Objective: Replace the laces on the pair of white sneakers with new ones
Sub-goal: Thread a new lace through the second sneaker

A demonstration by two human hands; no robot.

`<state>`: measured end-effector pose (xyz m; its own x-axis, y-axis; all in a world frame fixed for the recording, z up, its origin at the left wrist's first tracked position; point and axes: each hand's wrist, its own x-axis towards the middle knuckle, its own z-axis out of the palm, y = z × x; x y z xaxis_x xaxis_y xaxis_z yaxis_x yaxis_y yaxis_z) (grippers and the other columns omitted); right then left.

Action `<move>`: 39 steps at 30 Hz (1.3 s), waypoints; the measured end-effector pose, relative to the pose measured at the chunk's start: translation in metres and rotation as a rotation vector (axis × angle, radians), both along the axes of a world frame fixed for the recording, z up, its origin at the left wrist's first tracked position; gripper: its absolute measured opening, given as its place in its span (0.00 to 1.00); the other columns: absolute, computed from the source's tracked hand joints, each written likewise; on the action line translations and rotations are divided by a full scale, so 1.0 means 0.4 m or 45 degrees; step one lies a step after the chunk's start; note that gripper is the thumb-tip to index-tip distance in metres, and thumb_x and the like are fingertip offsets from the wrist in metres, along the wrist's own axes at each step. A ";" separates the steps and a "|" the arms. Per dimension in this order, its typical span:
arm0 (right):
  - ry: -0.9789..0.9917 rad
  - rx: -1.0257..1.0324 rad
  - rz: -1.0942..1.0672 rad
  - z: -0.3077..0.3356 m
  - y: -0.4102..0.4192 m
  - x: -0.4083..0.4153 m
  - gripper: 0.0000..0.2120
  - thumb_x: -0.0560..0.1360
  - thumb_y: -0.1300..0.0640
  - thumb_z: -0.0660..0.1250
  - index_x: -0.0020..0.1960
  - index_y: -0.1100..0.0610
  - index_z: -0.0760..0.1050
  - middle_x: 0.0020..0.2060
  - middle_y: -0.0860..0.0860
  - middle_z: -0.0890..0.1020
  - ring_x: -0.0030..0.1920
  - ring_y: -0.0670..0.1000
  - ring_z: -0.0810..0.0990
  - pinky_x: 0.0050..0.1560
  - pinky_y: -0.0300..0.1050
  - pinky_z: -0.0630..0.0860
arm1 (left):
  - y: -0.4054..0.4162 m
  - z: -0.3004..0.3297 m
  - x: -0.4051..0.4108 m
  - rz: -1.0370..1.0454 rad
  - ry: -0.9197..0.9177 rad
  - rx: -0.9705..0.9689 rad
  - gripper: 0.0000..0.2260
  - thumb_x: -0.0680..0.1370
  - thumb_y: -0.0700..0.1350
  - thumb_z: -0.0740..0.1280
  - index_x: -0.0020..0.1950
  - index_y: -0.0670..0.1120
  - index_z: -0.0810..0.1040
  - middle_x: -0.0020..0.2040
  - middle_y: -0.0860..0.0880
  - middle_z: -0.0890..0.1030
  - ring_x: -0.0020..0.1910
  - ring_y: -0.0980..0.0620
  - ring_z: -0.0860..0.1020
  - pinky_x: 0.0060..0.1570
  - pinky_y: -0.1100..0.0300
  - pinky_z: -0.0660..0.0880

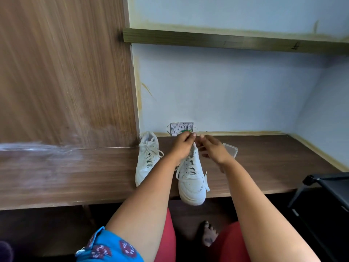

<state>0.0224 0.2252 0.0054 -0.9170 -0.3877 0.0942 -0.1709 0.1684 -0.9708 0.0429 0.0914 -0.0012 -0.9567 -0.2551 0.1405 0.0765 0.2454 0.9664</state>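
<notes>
Dark wood desk (pixel 264 163) set in an alcove; pale blue wall (pixel 226 87) behind, wood-grain panel (pixel 62 72) to the left, a narrow shelf (pixel 226 41) fixed across the wall above. Two white sneakers on the desk, toes toward the person. Left sneaker (pixel 146 160) lies flat near the panel corner, heel close to the wall, white lace (pixel 151 151) threaded and loosely spread over the tongue. Right sneaker (pixel 191 183) sits just beside it, nearer the front, its toe hanging past the desk edge; a loose white lace end (pixel 206 181) trails down its right side. Left hand (pixel 182 144) is curled at the top of the right sneaker's collar, fingers pinching something small there, most likely the lace; the exact grip is blurred. Right hand (pixel 214 150) is close beside it, thumb and forefinger pinched on a thin white strand, other fingers loosely bent. The hands cover the heel and upper eyelets of that shoe. Behind the hands, a small patterned card or packet (pixel 180 128) with green detail leans on the wall, partly hidden. A clear plastic box (pixel 231 149) lies on the desk behind the right wrist, half covered. Black frame (pixel 328 188) at the right edge. Below: red trousers, blue patterned cloth (pixel 109 248), a bare foot (pixel 207 234) on the floor.
</notes>
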 end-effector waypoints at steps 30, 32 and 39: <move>0.084 0.623 -0.125 -0.111 0.086 -0.036 0.13 0.78 0.49 0.66 0.41 0.58 0.78 0.34 0.49 0.78 0.35 0.49 0.73 0.38 0.43 0.70 | -0.160 -0.034 0.024 0.291 -0.414 -0.951 0.11 0.78 0.49 0.66 0.51 0.43 0.82 0.52 0.45 0.82 0.54 0.45 0.79 0.54 0.57 0.75; 0.180 0.625 -0.115 -0.102 0.058 -0.025 0.14 0.78 0.48 0.65 0.37 0.55 0.74 0.34 0.49 0.77 0.36 0.49 0.73 0.36 0.43 0.68 | -0.107 -0.018 0.028 0.100 -0.229 -0.824 0.12 0.79 0.48 0.65 0.59 0.44 0.79 0.56 0.49 0.78 0.57 0.51 0.75 0.57 0.61 0.69; 0.161 0.196 -0.187 -0.089 0.018 -0.028 0.09 0.75 0.53 0.70 0.43 0.60 0.78 0.34 0.50 0.77 0.33 0.47 0.71 0.39 0.43 0.70 | -0.026 -0.008 0.027 -0.180 -0.260 -0.313 0.13 0.83 0.47 0.60 0.52 0.40 0.79 0.37 0.52 0.75 0.38 0.55 0.73 0.33 0.68 0.68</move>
<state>0.0111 0.2326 -0.0302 -0.9493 -0.2696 0.1618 -0.2521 0.3449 -0.9041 0.0538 0.0810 -0.0043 -0.9948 -0.1007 -0.0167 -0.0627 0.4735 0.8786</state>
